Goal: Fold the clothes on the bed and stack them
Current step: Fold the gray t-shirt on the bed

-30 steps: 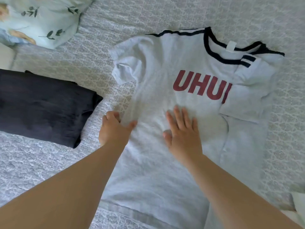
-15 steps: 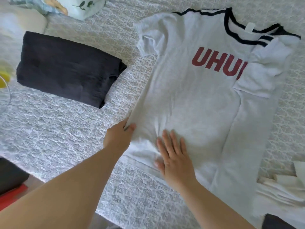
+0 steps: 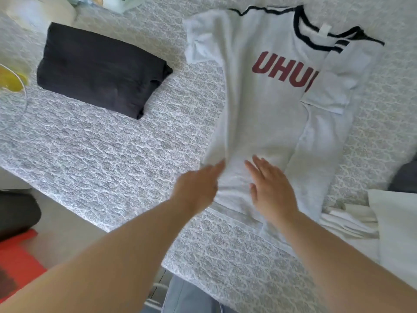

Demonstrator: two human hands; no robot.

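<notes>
Both our hands have slid down the T-shirt (image 3: 259, 105) toward its hem since a moment ago, and our view has swung so the bed's near edge now shows. The left hand (image 3: 198, 186) is blurred at the shirt's left border; its fingers look extended, but whether they pinch the cloth we cannot tell. The right hand (image 3: 270, 188) lies flat with fingers spread, pressing the lower front of the shirt. The hands sit near each other, not touching.

The shirt lies face up across the bed (image 3: 112, 159), collar toward the far edge, hem at the near edge, its right side and sleeve already folded inward. So we judge we're smoothing and setting up the left-side fold next.

The folded dark garment (image 3: 99, 71) waits toward the far left corner, well apart from the shirt — likely the stack's base. No containers here to report; some white cloth (image 3: 352, 220) lies at the right edge.
</notes>
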